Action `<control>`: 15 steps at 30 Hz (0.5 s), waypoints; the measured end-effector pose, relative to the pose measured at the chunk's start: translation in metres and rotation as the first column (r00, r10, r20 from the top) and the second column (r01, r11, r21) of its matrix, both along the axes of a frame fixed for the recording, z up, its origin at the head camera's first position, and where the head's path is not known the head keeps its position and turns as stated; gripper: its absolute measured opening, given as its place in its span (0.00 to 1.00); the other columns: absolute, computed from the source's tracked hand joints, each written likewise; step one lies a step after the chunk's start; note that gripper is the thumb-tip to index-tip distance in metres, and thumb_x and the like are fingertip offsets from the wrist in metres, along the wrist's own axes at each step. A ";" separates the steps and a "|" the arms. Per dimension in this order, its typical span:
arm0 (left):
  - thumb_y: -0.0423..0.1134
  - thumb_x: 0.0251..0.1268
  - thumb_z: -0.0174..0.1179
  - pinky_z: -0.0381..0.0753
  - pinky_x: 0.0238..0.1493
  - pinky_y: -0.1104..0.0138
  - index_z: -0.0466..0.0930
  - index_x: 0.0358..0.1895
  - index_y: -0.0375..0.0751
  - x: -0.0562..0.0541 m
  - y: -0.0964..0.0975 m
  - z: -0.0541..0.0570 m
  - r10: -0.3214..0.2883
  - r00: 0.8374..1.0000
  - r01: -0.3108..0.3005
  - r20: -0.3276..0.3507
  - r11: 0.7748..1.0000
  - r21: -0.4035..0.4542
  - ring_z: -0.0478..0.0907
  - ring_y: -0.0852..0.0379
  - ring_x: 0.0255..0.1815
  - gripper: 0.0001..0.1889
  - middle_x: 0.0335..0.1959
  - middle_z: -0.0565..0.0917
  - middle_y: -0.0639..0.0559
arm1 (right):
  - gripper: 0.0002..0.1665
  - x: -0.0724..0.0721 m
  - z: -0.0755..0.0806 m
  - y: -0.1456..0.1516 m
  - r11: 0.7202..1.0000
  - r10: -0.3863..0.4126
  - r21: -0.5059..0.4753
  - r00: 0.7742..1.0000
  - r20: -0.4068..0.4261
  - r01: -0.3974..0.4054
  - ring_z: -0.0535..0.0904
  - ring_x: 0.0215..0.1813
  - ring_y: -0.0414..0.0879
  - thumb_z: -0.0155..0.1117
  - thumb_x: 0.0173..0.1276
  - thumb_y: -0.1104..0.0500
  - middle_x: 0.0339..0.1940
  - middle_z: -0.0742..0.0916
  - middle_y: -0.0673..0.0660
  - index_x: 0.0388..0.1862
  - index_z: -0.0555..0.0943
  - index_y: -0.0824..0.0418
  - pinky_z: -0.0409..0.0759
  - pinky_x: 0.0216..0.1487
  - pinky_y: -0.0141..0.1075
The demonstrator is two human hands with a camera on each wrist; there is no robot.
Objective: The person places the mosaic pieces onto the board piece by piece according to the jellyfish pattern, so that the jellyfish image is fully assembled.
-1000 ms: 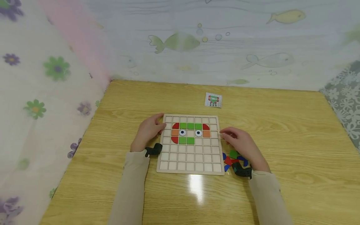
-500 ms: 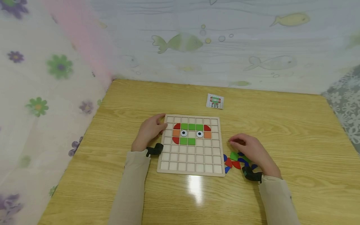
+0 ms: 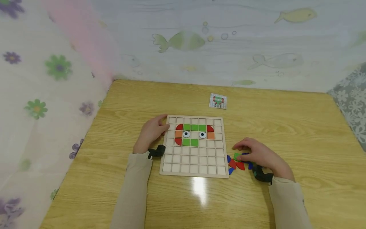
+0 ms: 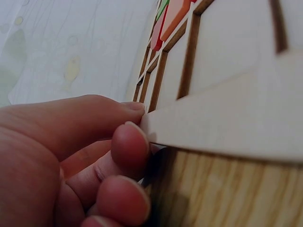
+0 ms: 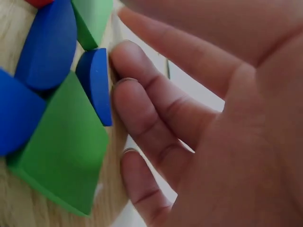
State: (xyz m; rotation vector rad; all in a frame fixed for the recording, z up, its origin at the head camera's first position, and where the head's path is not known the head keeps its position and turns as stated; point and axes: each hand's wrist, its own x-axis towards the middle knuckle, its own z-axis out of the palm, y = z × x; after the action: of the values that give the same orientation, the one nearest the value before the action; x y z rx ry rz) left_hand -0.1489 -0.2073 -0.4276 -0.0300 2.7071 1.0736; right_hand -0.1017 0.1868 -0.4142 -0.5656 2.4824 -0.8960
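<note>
The left grip [image 3: 151, 133] pinches the grid board [image 3: 194, 175], whose cells [image 3: 194, 160], right of that grip, hold coloured pieces [image 3: 194, 127] and eye discs [image 3: 186, 134]; the right grip [image 3: 258, 154], loosely parted, has loose pieces [image 3: 232, 164] just beside it.

Wooden grid board [image 3: 193, 160], flat, loose pieces [image 3: 232, 164] alongside

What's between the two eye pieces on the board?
One bare square of the board lies between one eye piece and the other eye piece; the head view shows it.
</note>
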 end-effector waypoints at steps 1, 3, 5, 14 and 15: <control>0.46 0.61 0.53 0.71 0.20 0.64 0.59 0.66 0.54 -0.001 0.000 0.000 0.002 1.000 -0.002 0.001 1.000 -0.006 0.73 0.55 0.14 0.28 0.19 0.78 0.53 | 0.21 0.000 0.001 0.000 1.000 0.013 0.012 1.000 -0.005 -0.013 0.71 0.44 0.44 0.65 0.55 0.48 0.44 0.77 0.50 0.47 0.78 0.53 0.70 0.47 0.42; 0.47 0.61 0.53 0.71 0.19 0.64 0.59 0.66 0.54 -0.001 0.000 0.000 0.004 1.000 -0.004 0.005 1.000 -0.009 0.73 0.55 0.14 0.29 0.19 0.77 0.53 | 0.20 -0.001 0.002 0.000 0.999 0.039 0.035 0.999 -0.021 -0.038 0.71 0.44 0.45 0.65 0.55 0.51 0.43 0.77 0.51 0.46 0.78 0.55 0.70 0.46 0.42; 0.47 0.61 0.53 0.71 0.19 0.64 0.59 0.66 0.55 -0.001 -0.001 -0.001 0.004 1.000 -0.004 0.008 1.000 -0.012 0.73 0.55 0.14 0.29 0.19 0.77 0.53 | 0.17 -0.002 0.003 -0.001 0.998 0.045 0.051 0.998 -0.038 -0.044 0.71 0.43 0.45 0.66 0.55 0.53 0.42 0.77 0.51 0.44 0.79 0.55 0.70 0.45 0.42; 0.47 0.60 0.53 0.71 0.21 0.64 0.59 0.66 0.55 -0.001 -0.001 -0.002 0.005 1.000 -0.005 0.018 1.000 -0.004 0.74 0.55 0.15 0.28 0.19 0.78 0.52 | 0.15 -0.001 0.002 -0.006 0.999 -0.006 0.052 0.998 -0.057 0.009 0.70 0.38 0.43 0.63 0.58 0.56 0.37 0.78 0.49 0.45 0.79 0.54 0.71 0.41 0.39; 0.47 0.60 0.53 0.71 0.20 0.64 0.59 0.66 0.55 -0.002 -0.001 -0.002 0.003 1.000 -0.003 0.017 1.000 -0.003 0.74 0.55 0.15 0.28 0.19 0.78 0.52 | 0.15 -0.001 0.002 -0.006 0.999 -0.014 0.050 0.998 -0.055 0.017 0.70 0.37 0.43 0.63 0.58 0.56 0.37 0.78 0.49 0.46 0.79 0.54 0.71 0.41 0.39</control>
State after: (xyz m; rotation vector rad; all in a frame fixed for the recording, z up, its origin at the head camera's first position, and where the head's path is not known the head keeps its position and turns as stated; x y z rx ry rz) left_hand -0.1504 -0.2082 -0.4297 -0.0440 2.6944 1.0658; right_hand -0.1027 0.1809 -0.4124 -0.5619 2.5544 -0.8314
